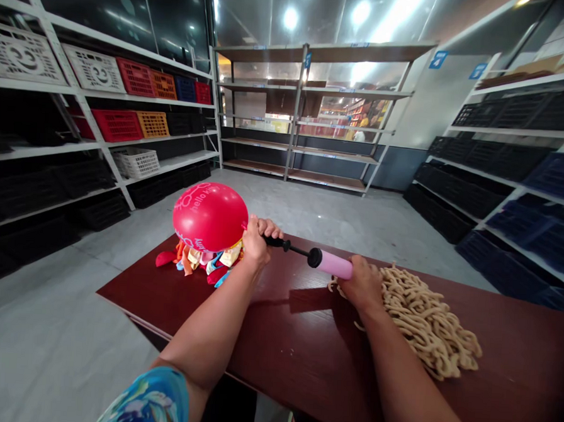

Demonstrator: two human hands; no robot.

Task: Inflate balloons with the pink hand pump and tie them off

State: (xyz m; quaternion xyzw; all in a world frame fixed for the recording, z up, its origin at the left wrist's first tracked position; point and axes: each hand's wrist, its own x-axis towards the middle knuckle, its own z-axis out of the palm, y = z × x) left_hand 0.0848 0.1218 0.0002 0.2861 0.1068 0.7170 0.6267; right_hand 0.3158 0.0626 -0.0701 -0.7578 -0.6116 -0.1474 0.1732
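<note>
left hand is closed around the neck of an inflated red balloon plus the black end of a hand pump; right hand is wrapped round the pump's pink barrel, with a thin dark rod showing between the two; the balloon has pale lettering on it and sits over a pile of limp balloons on the dark reddish table; there's also a heap of tan rope just beside the right hand; crates line the shelves off to the left
</note>
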